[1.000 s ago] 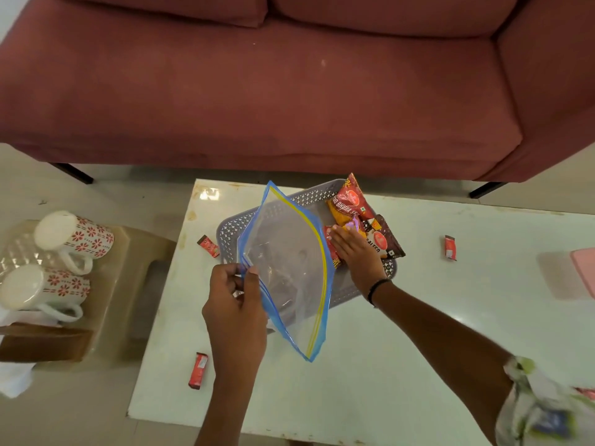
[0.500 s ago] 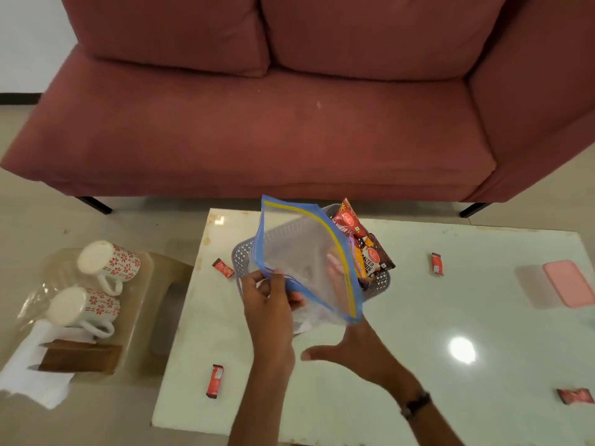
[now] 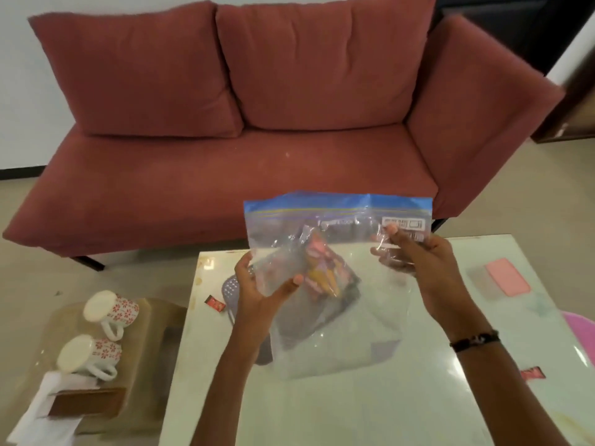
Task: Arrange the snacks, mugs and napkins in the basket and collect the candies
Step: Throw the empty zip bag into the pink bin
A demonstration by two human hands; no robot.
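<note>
Above the white table, head view:

Table (image 3: 370, 413): white and glossy, standing in front of the red sofa (image 3: 244, 149); its far edge runs just short of the sofa's seat front, and its left edge drops to bare floor.
Zip bag (image 3: 338, 284): clear plastic with a blue strip along its top edge, held up flat over the table's far half; whether its top seal is closed I cannot tell.
Left hand (image 3: 257, 291): fingers and thumb pinched on the bag's left edge, over the table's far-left part.
Right hand (image 3: 421, 262): fingers closed on the bag's upper right, just under the blue strip, thumb in front.
Basket (image 3: 233, 288): grey and perforated, on the table behind the bag; only its left rim shows clear of the plastic.
Snacks (image 3: 322, 275): red and yellow packets, seen blurred through the bag, over the basket area.
Candies: one red candy (image 3: 215, 303) on the table just left of the basket, near the table's left edge; another candy (image 3: 533, 373) near the table's right side.
Mugs: two flowered mugs, far mug (image 3: 109, 309) and near mug (image 3: 87, 355), on a low stool (image 3: 151, 333) left of the table.
Napkins (image 3: 48, 413): white, on the stool's near end under a brown holder (image 3: 85, 402).
Open room: the table's near half lies bare below the forearms.
</note>
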